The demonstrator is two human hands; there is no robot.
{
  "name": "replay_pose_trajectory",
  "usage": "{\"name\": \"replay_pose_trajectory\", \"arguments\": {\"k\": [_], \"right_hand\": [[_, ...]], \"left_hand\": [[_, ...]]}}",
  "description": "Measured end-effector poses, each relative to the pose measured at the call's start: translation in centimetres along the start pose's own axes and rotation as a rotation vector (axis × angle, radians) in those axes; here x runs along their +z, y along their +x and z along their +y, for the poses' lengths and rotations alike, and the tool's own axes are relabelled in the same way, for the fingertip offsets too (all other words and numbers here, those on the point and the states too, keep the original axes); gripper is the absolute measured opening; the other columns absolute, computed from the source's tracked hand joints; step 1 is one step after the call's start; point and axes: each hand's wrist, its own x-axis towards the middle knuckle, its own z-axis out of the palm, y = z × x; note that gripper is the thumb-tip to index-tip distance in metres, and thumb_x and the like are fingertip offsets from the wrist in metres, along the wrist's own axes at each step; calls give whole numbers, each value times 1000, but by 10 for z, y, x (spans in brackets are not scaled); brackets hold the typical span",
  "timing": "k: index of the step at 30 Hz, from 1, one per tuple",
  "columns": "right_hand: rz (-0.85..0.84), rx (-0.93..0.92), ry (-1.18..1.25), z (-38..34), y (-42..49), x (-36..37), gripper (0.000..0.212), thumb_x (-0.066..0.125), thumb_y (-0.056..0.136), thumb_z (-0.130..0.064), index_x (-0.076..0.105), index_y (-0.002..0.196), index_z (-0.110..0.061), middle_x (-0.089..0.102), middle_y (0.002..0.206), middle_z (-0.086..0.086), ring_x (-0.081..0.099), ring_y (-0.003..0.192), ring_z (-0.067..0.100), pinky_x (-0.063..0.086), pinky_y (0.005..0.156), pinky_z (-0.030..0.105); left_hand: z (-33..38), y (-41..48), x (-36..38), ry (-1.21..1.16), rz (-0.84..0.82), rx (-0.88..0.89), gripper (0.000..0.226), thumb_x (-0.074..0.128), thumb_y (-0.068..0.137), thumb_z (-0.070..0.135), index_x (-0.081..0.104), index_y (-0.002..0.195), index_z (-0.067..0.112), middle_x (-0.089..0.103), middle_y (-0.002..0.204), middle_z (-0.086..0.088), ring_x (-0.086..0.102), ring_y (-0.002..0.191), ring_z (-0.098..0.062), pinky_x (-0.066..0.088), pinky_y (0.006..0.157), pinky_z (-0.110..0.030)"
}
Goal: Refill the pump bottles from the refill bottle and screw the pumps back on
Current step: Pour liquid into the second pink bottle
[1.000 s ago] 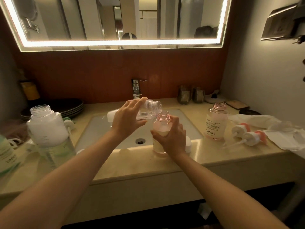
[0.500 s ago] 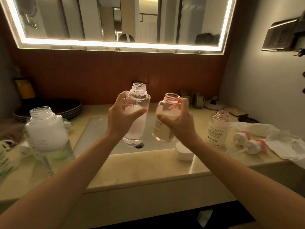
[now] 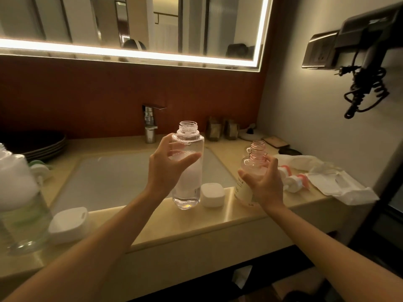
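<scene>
My left hand [image 3: 165, 171] grips a tall clear refill bottle [image 3: 188, 171], upright and uncapped, over the front rim of the sink [image 3: 113, 177]; a little clear liquid sits in its base. My right hand [image 3: 265, 184] is wrapped around a pink-necked pump bottle [image 3: 254, 158] with no pump on it, upright and low at the counter's front right. Whether its base touches the counter I cannot tell. Two pumps with pink collars [image 3: 293, 177] lie on the counter just right of that hand.
A big open bottle of green liquid and foam [image 3: 19, 203] stands at the left edge. White caps lie by it [image 3: 67, 223] and beside the refill bottle [image 3: 212, 194]. White wrapping [image 3: 331, 179] covers the right counter. Faucet [image 3: 150, 125], dark plates [image 3: 37, 142], wall hair dryer [image 3: 368, 62].
A second ago the refill bottle was tipped over the pump bottle's mouth. Both were then raised upright, and now the pump bottle has moved right and down, apart from the refill bottle.
</scene>
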Motion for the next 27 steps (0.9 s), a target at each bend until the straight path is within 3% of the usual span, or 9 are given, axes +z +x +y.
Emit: {"name": "replay_pose_trajectory", "arguments": {"k": [7,9,11,13,15,17,20,24,27], "right_hand": [[47,-17,-56,19,11,-4,79,76,69,-44,36,129,-12,51,126,11,49,112,27,47,86,42],[33,2,-31,21,14,-4,82,67,70,-59,35,129,-13,52,128,11,51,112,26,48,86,41],[73,71,70,17,21,-8,81,44,75,-74,36,129,-15,53,129,10,54,111,25,49,87,40],[179,127,205,10,37,-15,67,29,87,-65,39,128,-13,56,123,11,56,104,23,49,81,32],[245,199,293,10,62,-26,43,35,97,-42,44,125,-10,57,121,11,55,102,20,47,80,29],[138,288,302,18,84,-34,39,48,94,-34,46,126,-11,55,124,10,52,104,18,46,90,36],[-170,354,313,33,100,-38,61,65,84,-36,41,134,-12,52,127,10,52,112,25,45,98,46],[-442,396,381,37,111,-35,89,75,65,-43,33,140,-18,50,133,11,47,122,30,36,105,50],[-556,408,408,38,117,-28,88,76,65,-36,33,140,-19,52,132,11,50,120,28,38,104,48]], "left_hand": [[-5,-3,15,48,8,27,79,71,56,53,51,123,18,58,103,11,59,93,-11,47,76,-22],[-8,-2,16,48,17,28,79,71,55,54,52,122,18,58,102,11,60,92,-10,47,76,-21],[-9,0,16,50,17,31,79,71,55,54,52,123,19,59,102,10,60,92,-11,49,77,-24],[-8,3,16,52,20,36,78,72,55,54,52,123,19,60,102,10,61,93,-12,50,78,-27],[-7,8,16,59,21,51,76,72,57,52,52,122,19,60,101,11,61,93,-12,50,77,-27],[-5,15,16,58,29,61,73,74,59,49,52,121,19,60,99,11,61,92,-12,50,77,-26],[-5,28,20,54,47,55,72,76,59,48,52,122,21,61,96,12,62,91,-10,50,78,-26],[-7,42,31,66,58,64,77,80,55,56,54,119,22,62,94,16,63,90,-11,54,80,-37],[-7,48,42,65,60,74,76,79,59,52,52,122,18,63,99,10,64,92,-16,54,80,-41]]}}
